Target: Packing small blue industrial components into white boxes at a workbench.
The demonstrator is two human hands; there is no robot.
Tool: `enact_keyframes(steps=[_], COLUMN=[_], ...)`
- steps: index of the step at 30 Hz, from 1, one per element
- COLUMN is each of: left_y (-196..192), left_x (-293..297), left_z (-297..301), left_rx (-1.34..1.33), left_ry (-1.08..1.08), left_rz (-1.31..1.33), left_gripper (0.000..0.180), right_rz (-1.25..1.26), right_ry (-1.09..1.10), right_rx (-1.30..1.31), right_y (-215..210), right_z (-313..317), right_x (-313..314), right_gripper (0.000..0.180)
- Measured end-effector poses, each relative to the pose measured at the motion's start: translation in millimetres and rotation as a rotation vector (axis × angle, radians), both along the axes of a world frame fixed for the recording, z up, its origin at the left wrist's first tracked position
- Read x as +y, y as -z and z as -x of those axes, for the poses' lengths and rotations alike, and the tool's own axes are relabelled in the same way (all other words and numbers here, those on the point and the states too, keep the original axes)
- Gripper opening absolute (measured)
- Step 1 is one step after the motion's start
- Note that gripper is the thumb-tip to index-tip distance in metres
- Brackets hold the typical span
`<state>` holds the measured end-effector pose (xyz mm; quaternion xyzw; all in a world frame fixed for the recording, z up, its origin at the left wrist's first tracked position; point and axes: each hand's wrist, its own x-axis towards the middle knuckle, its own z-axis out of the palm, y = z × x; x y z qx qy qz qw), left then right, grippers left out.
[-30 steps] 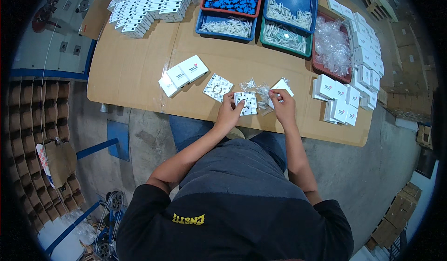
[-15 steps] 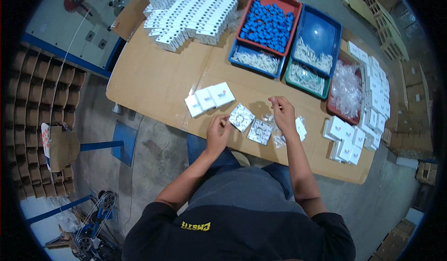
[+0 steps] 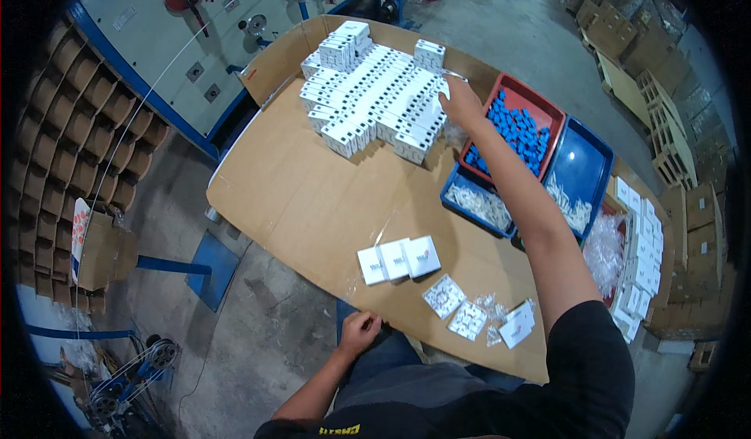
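Note:
My right arm stretches across the table to the far side, where my right hand (image 3: 461,100) is at the right end of the rows of small white boxes (image 3: 375,98). Its fingers are partly hidden, and I cannot tell whether they grip anything. My left hand (image 3: 360,332) rests at the near table edge with its fingers curled in and nothing visible in them. Three white square boxes (image 3: 423,257) lie overlapping in front of it. To their right lie two patterned white squares (image 3: 444,296), small clear plastic bags (image 3: 493,314) and a white box with its flap out (image 3: 517,325).
A red tray of blue parts (image 3: 512,95) lies under my right forearm. Near it are a blue tray with white pieces (image 3: 479,204) and a larger blue tray (image 3: 583,157). Clear plastic bags (image 3: 602,255) and stacked white boxes (image 3: 645,243) stand at the right.
My right hand has gone from the near work area to the far boxes. My left hand has drawn back from the patterned squares to the table edge. The view has shifted.

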<state>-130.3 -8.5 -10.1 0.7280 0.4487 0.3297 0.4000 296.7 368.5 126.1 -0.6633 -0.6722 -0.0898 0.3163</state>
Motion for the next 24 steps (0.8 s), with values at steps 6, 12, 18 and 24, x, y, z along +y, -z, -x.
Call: enact_keyframes(steps=[6,12,18,24], left_y=[9,16,13,21], left_x=[7,18,16,11], left_z=[6,5,8,-1], left_rx=[-0.108,-0.162,-0.132,-0.124], left_ry=[-0.049,-0.057,-0.047,-0.075], left_rz=[0.148,0.124,0.117,0.083], left_gripper=[0.020,0.018,0.015,0.016], right_rz=[0.029,0.051,0.158,0.207], right_ry=[0.039,0.054,0.132,0.039], right_rx=[-0.258,-0.456,-0.505,-0.163], right_y=[-1,10,3,7], right_z=[-21,-45,-36,-40], right_x=[114,156,165,144], right_gripper=[0.038,0.052,0.053,0.049])
